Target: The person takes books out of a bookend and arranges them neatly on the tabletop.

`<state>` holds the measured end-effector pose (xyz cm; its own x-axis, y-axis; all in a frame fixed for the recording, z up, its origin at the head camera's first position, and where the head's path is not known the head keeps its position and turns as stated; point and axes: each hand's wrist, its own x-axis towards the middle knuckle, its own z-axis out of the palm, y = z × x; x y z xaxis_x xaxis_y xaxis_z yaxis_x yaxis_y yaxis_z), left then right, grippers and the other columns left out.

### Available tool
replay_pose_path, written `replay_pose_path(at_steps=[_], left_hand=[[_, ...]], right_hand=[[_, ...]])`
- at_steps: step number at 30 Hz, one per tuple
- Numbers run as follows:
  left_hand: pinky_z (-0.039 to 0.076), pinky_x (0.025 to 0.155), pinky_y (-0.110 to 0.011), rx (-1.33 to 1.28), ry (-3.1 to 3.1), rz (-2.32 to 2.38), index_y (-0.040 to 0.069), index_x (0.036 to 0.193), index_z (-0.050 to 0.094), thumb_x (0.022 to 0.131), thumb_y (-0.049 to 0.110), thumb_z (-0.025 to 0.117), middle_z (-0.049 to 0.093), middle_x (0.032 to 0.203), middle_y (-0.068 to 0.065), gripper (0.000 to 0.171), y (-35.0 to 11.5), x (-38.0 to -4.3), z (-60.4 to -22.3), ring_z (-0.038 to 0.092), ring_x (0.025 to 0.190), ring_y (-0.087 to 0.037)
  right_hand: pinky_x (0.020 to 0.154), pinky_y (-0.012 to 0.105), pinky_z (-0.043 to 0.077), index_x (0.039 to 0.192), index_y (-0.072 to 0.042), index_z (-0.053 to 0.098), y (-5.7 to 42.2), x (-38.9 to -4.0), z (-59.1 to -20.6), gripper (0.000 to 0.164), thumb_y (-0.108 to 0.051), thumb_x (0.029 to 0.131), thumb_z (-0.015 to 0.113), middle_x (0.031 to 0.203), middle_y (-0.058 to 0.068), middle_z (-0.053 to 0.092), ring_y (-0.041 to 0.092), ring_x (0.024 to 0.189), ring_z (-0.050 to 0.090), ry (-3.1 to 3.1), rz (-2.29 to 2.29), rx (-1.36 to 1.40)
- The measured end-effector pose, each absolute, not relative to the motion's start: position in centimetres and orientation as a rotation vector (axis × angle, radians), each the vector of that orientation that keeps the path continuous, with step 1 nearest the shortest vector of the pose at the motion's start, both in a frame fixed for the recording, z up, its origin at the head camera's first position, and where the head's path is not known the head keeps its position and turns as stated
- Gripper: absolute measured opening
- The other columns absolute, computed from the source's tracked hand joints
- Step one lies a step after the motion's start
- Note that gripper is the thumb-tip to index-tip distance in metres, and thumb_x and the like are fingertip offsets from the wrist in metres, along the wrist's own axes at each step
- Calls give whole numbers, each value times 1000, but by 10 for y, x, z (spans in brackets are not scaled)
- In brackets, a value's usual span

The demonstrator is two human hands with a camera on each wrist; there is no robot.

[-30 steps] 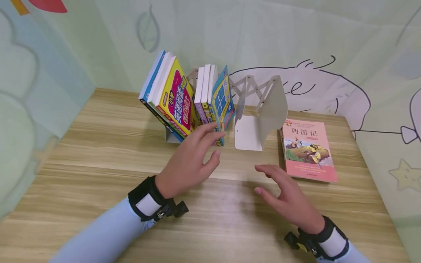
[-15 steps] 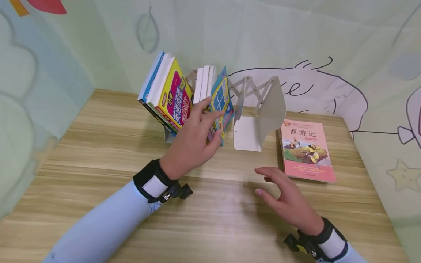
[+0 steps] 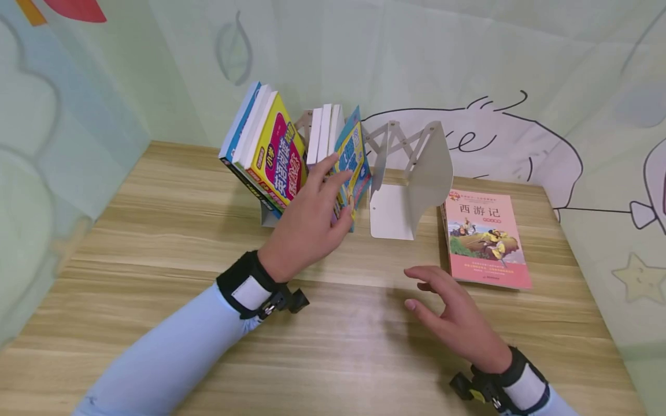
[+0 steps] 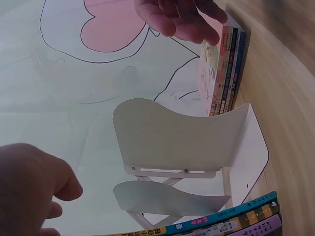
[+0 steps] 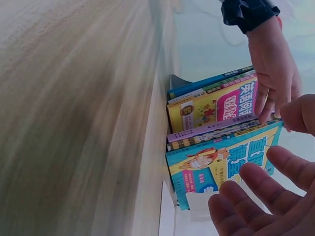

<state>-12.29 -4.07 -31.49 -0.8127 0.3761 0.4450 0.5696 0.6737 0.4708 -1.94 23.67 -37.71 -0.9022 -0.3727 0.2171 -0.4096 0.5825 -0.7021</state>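
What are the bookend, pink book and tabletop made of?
Bookend: probably painted sheet metal, matte off-white; thin bent panels, crossed links with rivet-like pivots.
Pink book: paper, smooth printed cover, likely thin card; whether it's laminated, can't tell.
Tabletop: wood or wood-look laminate, low sheen; streaky grain, soft bright patch. The look doesn't settle which.
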Motion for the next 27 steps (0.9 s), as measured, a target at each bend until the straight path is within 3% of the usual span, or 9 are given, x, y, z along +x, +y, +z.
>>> replay_pose_path(at_steps=[6, 10, 16, 18, 23, 27], left_hand=[[59, 78, -29, -748, -2535, -920, 3, 141, 52, 95, 16, 62, 29, 156, -17, 49, -40, -118, -320, 59, 114, -25], [57, 73, -29, -755, -2453, -917, 2, 133, 59, 93, 15, 61, 38, 149, -20, 42, -40, -114, -321, 61, 106, -24], [55, 88, -38, -679, -2361, -853, 3, 122, 66, 94, 14, 64, 52, 131, -20, 30, -41, -113, -323, 54, 121, -31], [54, 88, -38, -657, -2334, -859, 2, 118, 67, 95, 13, 66, 55, 123, -18, 26, -41, -115, -323, 54, 116, -30], [56, 80, -33, -605, -2280, -890, 1, 108, 70, 95, 5, 64, 53, 108, -16, 15, -42, -120, -321, 58, 99, -26], [59, 72, -30, -521, -2332, -942, -1, 116, 64, 96, 5, 62, 50, 110, -17, 21, -44, -122, -321, 59, 93, -24]], right_hand=[[97, 30, 54, 135, -19, 58, 236, -19, -380, 46, -10, 93, 71, 132, -2, 60, 21, 118, 59, -2747, 1283, 686], [96, 30, 54, 134, -21, 58, 237, -18, -380, 44, -11, 93, 71, 132, -1, 60, 22, 118, 59, -2757, 1309, 659], [95, 30, 55, 134, -19, 59, 237, -18, -382, 45, -8, 92, 71, 130, 3, 62, 21, 117, 59, -2728, 1319, 677], [95, 30, 55, 133, -18, 59, 237, -18, -383, 45, -7, 92, 71, 130, 2, 62, 18, 117, 58, -2718, 1321, 685], [94, 31, 55, 133, -19, 59, 237, -18, -384, 44, -7, 92, 71, 129, 0, 62, 18, 117, 59, -2715, 1332, 675], [94, 31, 56, 133, -19, 59, 238, -17, -386, 44, -6, 92, 71, 129, 1, 61, 18, 117, 58, -2713, 1348, 675]])
